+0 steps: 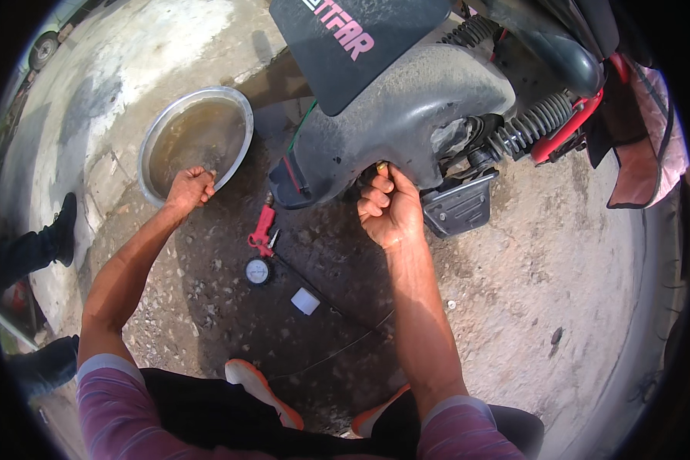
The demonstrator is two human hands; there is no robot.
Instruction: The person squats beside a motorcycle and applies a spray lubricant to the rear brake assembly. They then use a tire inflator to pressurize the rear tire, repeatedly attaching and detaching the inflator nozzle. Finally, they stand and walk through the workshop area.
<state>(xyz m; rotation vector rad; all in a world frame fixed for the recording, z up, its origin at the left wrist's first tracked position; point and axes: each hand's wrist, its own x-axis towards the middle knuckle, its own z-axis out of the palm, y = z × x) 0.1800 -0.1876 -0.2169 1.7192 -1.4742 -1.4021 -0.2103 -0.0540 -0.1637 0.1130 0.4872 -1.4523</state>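
Observation:
My left hand (193, 185) is closed in a pinch at the front of a metal basin (165, 123) of murky water; what its fingers hold, if anything, is hidden. My right hand (387, 205) pinches a small brass-coloured piece (382, 165) at an opening under the dusty dark fender (422, 92) of a scooter. A red inflator gun (261, 230) with a round gauge (257, 271) and black hose lies on the wet ground between my arms, beside a small white block (305, 300).
A black mud flap (345, 61) hangs above the fender. A spring shock (533, 123) and a black footrest (456, 215) are at the right. Another person's legs and dark shoe (64, 228) are at the left. A wheel (44, 50) shows at the top left.

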